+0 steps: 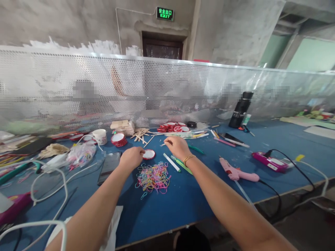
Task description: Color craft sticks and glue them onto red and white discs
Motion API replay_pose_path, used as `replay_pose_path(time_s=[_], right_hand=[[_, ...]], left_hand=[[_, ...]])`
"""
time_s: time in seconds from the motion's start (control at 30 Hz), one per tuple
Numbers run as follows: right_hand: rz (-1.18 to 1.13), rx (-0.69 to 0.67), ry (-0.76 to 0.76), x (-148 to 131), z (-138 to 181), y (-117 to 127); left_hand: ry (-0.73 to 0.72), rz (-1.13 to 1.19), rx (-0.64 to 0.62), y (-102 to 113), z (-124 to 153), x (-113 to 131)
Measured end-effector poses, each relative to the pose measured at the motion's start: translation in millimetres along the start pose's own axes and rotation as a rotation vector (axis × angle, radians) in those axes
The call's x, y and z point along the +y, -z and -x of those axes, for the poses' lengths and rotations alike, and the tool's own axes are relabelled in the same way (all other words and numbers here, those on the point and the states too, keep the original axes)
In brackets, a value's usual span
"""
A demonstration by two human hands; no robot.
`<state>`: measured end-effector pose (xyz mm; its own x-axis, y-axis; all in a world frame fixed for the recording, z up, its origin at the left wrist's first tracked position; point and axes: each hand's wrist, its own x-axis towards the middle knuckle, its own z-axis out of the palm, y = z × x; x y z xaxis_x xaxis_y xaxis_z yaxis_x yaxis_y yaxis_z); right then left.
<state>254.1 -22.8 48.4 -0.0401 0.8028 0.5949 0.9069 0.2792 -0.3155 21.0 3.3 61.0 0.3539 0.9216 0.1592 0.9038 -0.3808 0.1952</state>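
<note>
My left hand (131,157) is closed, its fingertips at the left edge of a white jar lid with a red rim (149,154). To the right and slightly higher, my right hand (178,147) is pinched together just above the table; whatever sits between its fingertips is too small to make out. Below the lid lies a loose pile of coloured rubber bands (154,177). A white marker pen with a green end (172,162) and a green pen (183,165) rest under my right wrist. Left of my left hand is a dark phone (110,167).
Stacked red lids (171,127), wooden sticks (141,135) and a white cup (99,136) line the back, before a perforated metal screen (162,94). At right are a pink glue gun (237,170), a black bottle (240,111) and a purple power strip (270,162). White cables (65,184) loop at left.
</note>
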Motion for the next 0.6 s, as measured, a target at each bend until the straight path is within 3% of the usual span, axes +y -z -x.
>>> replay_pose_path(time_s=[0.13,0.23,0.43,0.6], right_hand=[[0.178,-0.274,0.162,-18.0,-25.0,-13.2],[0.379,-0.372,0.312,-27.6,-53.5,-32.4],[0.473,-0.417,0.430,-33.4,-88.4,-84.0],[0.516,-0.440,0.510,-27.2,-92.2,-96.9]], left_hand=[[-0.044,-0.058,-0.009,-2.8,4.9,1.9],[-0.039,-0.067,0.015,-1.5,7.1,3.5],[-0.016,-0.008,0.101,4.2,7.9,4.4],[0.015,0.008,0.197,4.6,7.4,3.2]])
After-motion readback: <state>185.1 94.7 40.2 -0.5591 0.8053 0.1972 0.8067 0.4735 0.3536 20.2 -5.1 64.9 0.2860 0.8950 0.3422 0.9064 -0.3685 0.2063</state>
